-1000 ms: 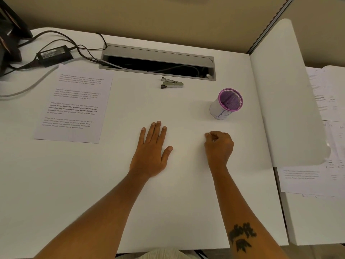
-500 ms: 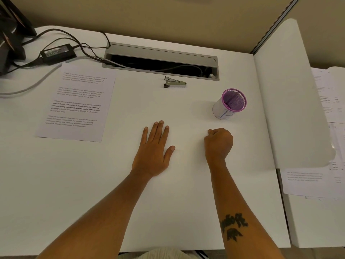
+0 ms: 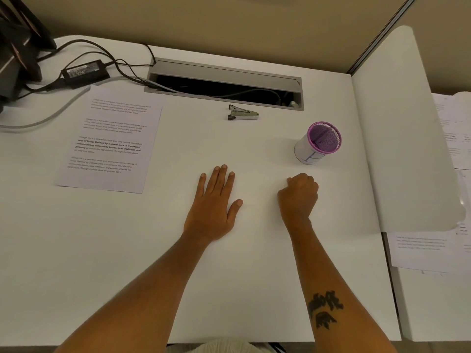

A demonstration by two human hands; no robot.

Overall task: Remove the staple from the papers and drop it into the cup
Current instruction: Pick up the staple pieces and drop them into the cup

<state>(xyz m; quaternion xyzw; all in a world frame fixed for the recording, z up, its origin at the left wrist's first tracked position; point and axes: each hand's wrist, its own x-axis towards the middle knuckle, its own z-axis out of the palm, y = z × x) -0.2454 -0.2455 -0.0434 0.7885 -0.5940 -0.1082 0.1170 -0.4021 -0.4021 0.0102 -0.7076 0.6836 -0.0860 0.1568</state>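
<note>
Left hand (image 3: 212, 207) flat on white desk (image 3: 127, 250), fingers (image 3: 219, 179) spread, grasping nothing. Right hand (image 3: 298, 194) clenched in fist on desk; contents hidden. Purple mesh cup (image 3: 317, 143) just beyond fist. Staple remover (image 3: 242, 113) farther back. Printed papers (image 3: 109, 138) well left, apart from both hands.

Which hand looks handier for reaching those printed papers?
The left hand, probably. It lies flat and empty, on the same side as the papers. The right hand is fisted near the cup, farther away.
</note>
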